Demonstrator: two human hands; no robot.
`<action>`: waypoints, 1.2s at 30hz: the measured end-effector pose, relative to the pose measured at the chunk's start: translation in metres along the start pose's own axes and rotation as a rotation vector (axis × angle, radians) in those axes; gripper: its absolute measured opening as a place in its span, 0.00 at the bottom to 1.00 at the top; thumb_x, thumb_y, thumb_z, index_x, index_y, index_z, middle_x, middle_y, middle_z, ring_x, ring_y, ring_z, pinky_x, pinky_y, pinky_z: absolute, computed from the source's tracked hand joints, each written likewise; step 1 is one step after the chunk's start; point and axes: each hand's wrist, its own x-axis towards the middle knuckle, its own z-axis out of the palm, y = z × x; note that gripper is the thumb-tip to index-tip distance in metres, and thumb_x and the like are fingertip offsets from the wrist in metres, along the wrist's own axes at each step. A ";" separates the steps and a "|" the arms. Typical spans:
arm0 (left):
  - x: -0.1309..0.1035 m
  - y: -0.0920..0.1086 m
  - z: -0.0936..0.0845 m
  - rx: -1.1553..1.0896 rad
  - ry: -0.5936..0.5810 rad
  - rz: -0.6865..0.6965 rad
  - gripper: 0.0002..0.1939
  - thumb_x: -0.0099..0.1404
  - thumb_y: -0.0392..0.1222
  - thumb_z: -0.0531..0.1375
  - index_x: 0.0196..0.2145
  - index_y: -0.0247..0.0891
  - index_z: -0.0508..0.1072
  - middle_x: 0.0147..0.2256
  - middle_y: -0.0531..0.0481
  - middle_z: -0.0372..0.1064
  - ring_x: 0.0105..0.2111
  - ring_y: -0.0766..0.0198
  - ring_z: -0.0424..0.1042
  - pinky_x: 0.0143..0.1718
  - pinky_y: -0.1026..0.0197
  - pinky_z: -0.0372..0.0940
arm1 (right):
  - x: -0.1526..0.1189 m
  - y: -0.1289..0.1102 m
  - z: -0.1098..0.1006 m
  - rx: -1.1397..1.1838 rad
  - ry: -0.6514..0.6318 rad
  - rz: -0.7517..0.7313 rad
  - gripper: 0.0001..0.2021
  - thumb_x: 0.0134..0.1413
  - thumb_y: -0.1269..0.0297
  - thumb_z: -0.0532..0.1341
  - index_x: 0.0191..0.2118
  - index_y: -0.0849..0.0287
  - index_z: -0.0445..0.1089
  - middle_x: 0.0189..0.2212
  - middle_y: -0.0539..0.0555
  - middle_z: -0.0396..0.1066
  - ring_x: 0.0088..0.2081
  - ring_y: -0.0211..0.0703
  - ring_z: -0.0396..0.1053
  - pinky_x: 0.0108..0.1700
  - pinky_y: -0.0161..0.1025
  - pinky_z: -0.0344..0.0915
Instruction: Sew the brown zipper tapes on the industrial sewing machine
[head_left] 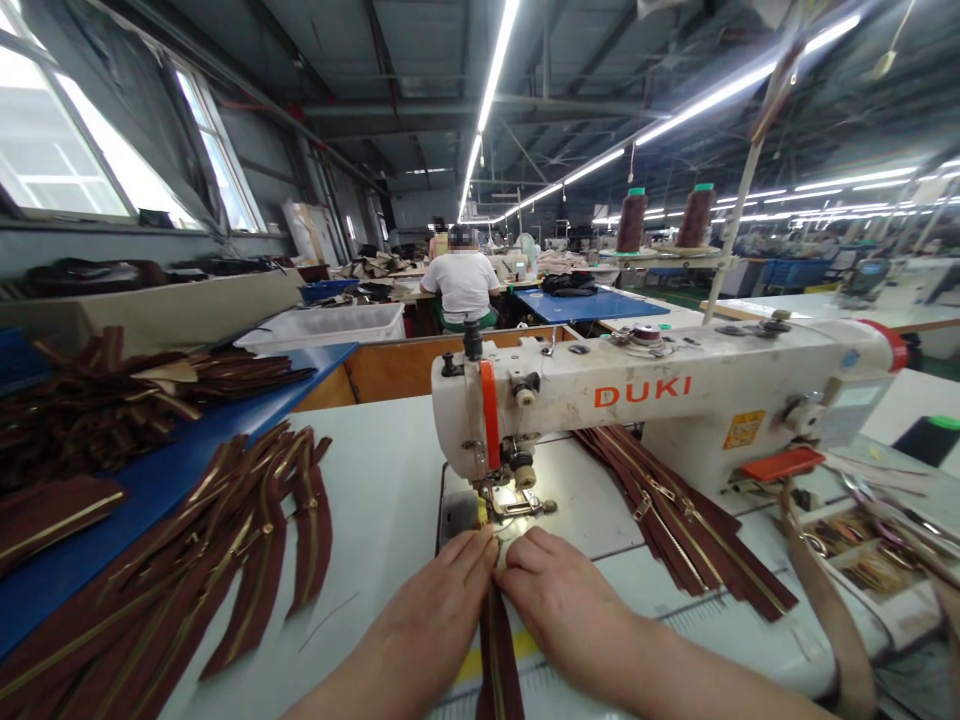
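Observation:
A maroon zipper strip (498, 645) runs from the near table edge up to the needle area of the white sewing machine (559, 390). My left hand (444, 590) presses on the strip's left side, its fingers together near the presser foot (517, 503). On the other side my right hand (559, 580) is closed with its fingertips at the strip's right edge. The strip's far end is hidden under my fingers and the foot. Several maroon zippers with gold teeth (247, 540) lie heaped to the left. More zippers (686, 510) lie under the machine arm.
A blue board (330, 356) on the left carries a big pile of zippers (135, 400). At right sits a tray of small parts (862, 550) with scissors (870, 490). Thread cones (631, 222) stand behind the machine. Ahead, a person in white (459, 280) sits facing away.

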 end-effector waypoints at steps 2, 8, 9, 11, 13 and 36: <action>0.000 0.000 0.000 -0.017 0.007 -0.011 0.24 0.59 0.24 0.46 0.52 0.25 0.64 0.53 0.32 0.66 0.53 0.49 0.66 0.50 0.49 0.66 | 0.000 0.000 0.000 0.002 -0.002 0.004 0.05 0.60 0.71 0.56 0.38 0.61 0.69 0.35 0.53 0.68 0.38 0.43 0.61 0.45 0.38 0.61; 0.003 -0.002 -0.006 -0.089 0.017 -0.047 0.23 0.60 0.24 0.47 0.52 0.27 0.65 0.52 0.35 0.67 0.54 0.51 0.65 0.52 0.50 0.65 | 0.002 0.001 -0.003 -0.008 -0.015 -0.006 0.06 0.60 0.70 0.55 0.38 0.61 0.69 0.36 0.54 0.68 0.38 0.43 0.61 0.45 0.38 0.61; 0.005 -0.002 -0.007 -0.091 0.014 -0.056 0.23 0.60 0.24 0.46 0.52 0.26 0.65 0.52 0.34 0.68 0.53 0.52 0.66 0.52 0.51 0.65 | 0.003 0.003 -0.004 -0.020 -0.016 -0.013 0.06 0.60 0.70 0.55 0.37 0.61 0.69 0.36 0.54 0.68 0.38 0.44 0.61 0.45 0.39 0.61; 0.008 -0.004 -0.008 -0.088 0.012 -0.070 0.22 0.61 0.24 0.46 0.51 0.25 0.66 0.50 0.33 0.69 0.52 0.52 0.68 0.51 0.51 0.67 | 0.006 0.007 -0.004 -0.044 -0.015 -0.026 0.06 0.60 0.70 0.55 0.36 0.61 0.69 0.35 0.55 0.68 0.38 0.44 0.61 0.44 0.39 0.61; 0.011 -0.005 -0.008 -0.093 0.018 -0.084 0.22 0.61 0.24 0.46 0.51 0.24 0.66 0.50 0.33 0.69 0.52 0.52 0.68 0.50 0.50 0.67 | 0.010 0.011 -0.005 -0.058 -0.021 -0.042 0.07 0.60 0.70 0.55 0.34 0.61 0.70 0.34 0.55 0.68 0.38 0.45 0.62 0.44 0.40 0.61; -0.021 0.001 -0.034 -0.082 0.012 0.045 0.22 0.65 0.28 0.47 0.56 0.28 0.63 0.56 0.40 0.65 0.55 0.58 0.65 0.54 0.58 0.62 | 0.036 0.026 0.000 0.364 0.042 0.201 0.07 0.51 0.76 0.60 0.32 0.60 0.74 0.30 0.51 0.72 0.35 0.38 0.67 0.38 0.31 0.60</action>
